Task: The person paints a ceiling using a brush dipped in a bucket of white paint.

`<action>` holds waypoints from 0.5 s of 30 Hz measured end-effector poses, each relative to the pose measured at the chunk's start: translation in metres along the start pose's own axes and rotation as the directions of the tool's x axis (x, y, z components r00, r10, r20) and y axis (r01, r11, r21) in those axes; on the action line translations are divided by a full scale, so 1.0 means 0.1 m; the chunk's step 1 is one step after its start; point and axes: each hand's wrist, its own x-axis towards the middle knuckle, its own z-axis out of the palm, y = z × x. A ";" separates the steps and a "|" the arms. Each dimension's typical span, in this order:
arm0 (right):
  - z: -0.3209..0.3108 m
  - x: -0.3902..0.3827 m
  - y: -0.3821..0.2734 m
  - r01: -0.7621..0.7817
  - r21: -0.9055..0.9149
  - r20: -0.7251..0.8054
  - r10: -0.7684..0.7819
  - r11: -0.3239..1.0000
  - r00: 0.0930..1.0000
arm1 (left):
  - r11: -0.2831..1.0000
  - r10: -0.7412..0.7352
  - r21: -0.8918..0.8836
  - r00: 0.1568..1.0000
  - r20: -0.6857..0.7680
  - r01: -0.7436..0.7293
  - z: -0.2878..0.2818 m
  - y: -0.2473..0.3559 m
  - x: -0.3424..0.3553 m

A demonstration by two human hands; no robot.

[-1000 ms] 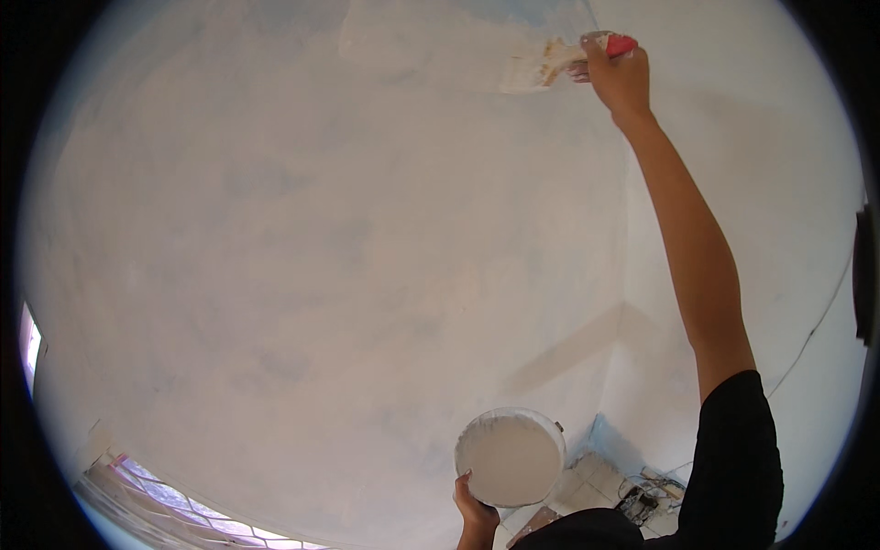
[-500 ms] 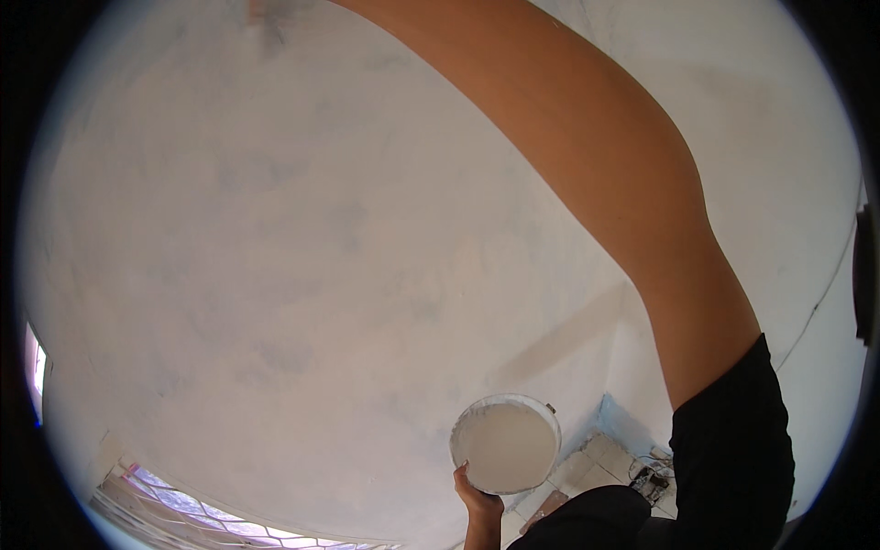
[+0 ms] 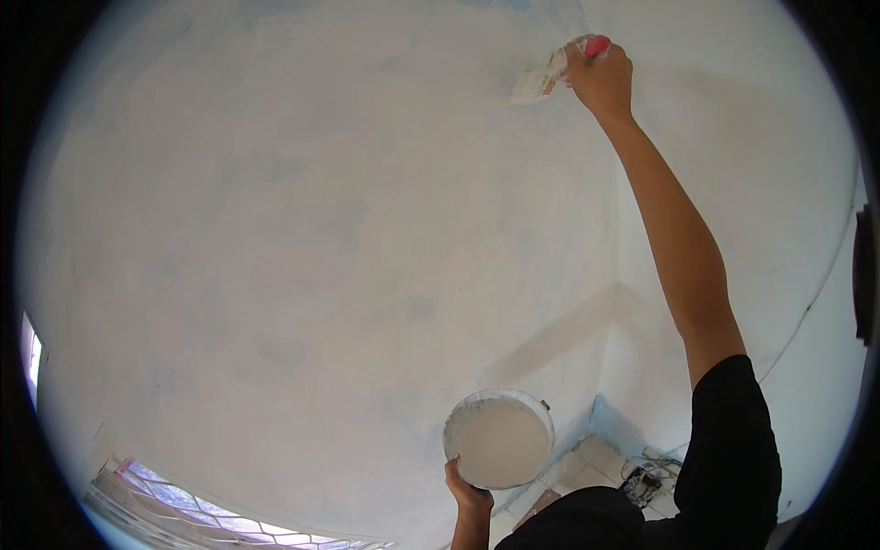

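Brushwork on wall [image 3: 321,229] as apparent step, with brush [image 3: 553,73] clamped in right hand [image 3: 602,81] well above bucket [image 3: 481,398] and left hand [image 3: 469,486] clamped on bucket's near-left rim, probably calling next for an even stroke with bucket level.

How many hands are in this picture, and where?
2: the left hand holds the bucket, low and just right of centre; the right hand holds the brush near the top, right of centre. No others show.
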 end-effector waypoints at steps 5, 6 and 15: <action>0.14 -0.13 -0.70 0.228 -0.007 0.003 -0.228 0.974 0.974 | 0.999 0.046 0.005 0.998 -0.052 -0.045 0.07 0.00 -0.05; 0.19 -0.09 -0.97 0.382 0.003 -0.052 -0.381 0.924 0.923 | 0.999 0.052 0.014 0.998 -0.045 -0.051 0.06 -0.01 -0.06; 0.20 -0.02 -1.85 0.091 0.820 0.080 -0.272 0.565 0.959 | 0.999 0.031 -0.025 0.999 -0.007 -0.032 0.10 0.02 -0.08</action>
